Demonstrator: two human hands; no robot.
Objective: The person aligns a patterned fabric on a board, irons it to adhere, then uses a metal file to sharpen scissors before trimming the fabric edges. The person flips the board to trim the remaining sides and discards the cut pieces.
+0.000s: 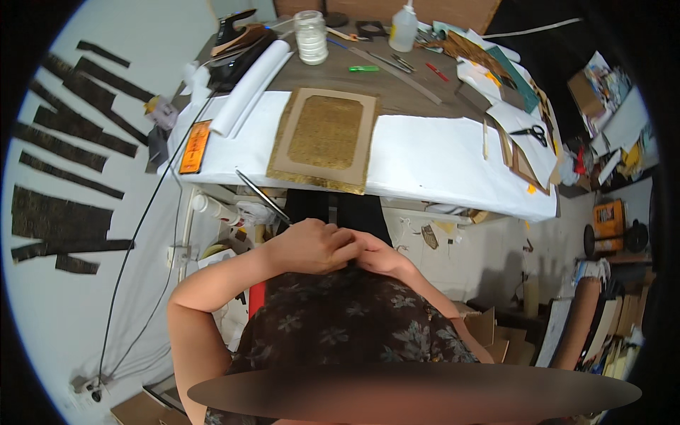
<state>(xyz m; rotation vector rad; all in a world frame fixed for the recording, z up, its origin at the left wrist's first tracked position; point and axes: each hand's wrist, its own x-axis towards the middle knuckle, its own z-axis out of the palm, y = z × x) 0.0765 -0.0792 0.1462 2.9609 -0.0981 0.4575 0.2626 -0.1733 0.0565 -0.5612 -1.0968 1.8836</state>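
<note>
In front of my dark floral top my two hands meet, fingertips together. My left hand (312, 244) is curled closed, back upward. A long slim metal tool (261, 195) reaches from beside its knuckles to the table's front edge; the grip on it is hidden. Against its fingers, my right hand (381, 253) is bent closed; whatever lies between the fingertips cannot be made out. Straight ahead, a gold textured sheet (327, 134) bearing a tan cardboard frame (287, 134) lies on white paper (425, 152), its near edge overhanging the table.
On the table are a white paper roll (251, 88), an iron (237, 35), a clear jar (310, 39), a squeeze bottle (404, 30), a green-handled tool (363, 69), and black scissors (533, 133) among scraps. An orange-and-black box (194, 146) lies left. A black cable (152, 198) crosses the left side.
</note>
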